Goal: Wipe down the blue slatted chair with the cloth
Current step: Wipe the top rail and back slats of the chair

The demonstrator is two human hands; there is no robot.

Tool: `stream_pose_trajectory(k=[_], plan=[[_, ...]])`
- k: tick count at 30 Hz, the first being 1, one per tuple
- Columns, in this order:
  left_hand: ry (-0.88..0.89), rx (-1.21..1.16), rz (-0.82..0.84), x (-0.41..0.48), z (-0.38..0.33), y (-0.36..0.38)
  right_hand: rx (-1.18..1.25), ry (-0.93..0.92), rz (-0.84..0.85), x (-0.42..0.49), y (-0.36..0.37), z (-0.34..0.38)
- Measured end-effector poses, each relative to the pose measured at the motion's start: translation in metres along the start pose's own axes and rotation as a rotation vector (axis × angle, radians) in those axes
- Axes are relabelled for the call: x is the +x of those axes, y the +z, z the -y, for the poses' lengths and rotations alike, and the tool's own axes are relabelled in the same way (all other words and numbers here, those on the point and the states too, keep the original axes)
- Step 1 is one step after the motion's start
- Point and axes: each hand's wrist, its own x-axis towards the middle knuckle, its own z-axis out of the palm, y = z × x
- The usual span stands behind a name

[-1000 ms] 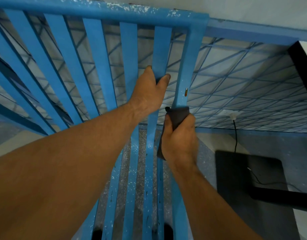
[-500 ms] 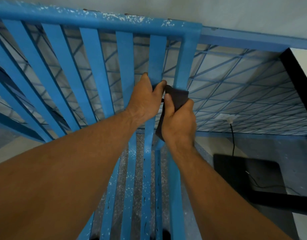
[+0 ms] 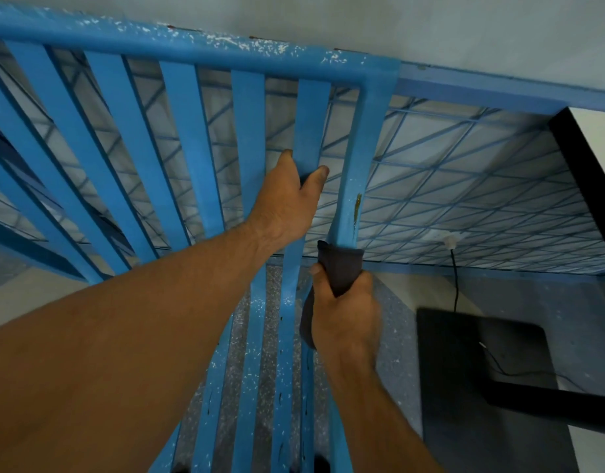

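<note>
- The blue slatted chair (image 3: 178, 138) fills the left and middle of the view. Its back leans away under a paint-chipped top rail (image 3: 191, 46). I count five slats (image 3: 104, 131) clearly, with perhaps another cut off at the left edge.
- The left hand (image 3: 287, 206) is curled round the rightmost slat, fingers on one side and thumb on the other. It carries no cloth, so I take it to be bracing the chair against the rubbing.
- Just right of it, the single dark cloth (image 3: 340, 268) is wrapped round the end post (image 3: 366, 158), low down on it. The right hand (image 3: 345, 312) is clenched over it, so the fabric hugs every face of the post at once.
- A brown streak (image 3: 357, 206) sits on the post above the cloth, probably a spot that needs wiping.
- Behind stands a blue wire grid (image 3: 465, 182).
- Far right, one black cable (image 3: 455, 278) drops from a wall plug towards one flat black object (image 3: 482, 353) on the floor, well apart from both hands.
</note>
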Motion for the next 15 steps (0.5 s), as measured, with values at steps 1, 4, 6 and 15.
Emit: stream_pose_trajectory(k=[1, 4, 6, 15], plan=[[0.004, 0.001, -0.001, 0.000, 0.000, 0.000, -0.014, -0.020, -0.028, -0.003, 0.002, 0.002], [0.015, 0.011, -0.009, 0.001, 0.003, 0.001, -0.091, -0.175, -0.131, -0.003, 0.007, 0.009], [0.018, 0.018, -0.006, 0.002, 0.004, 0.000, -0.172, -0.285, -0.226, 0.008, 0.011, 0.019], [0.001, -0.056, 0.030, 0.002, 0.004, -0.002, 0.183, -0.420, -0.149, 0.061, -0.007, 0.075]])
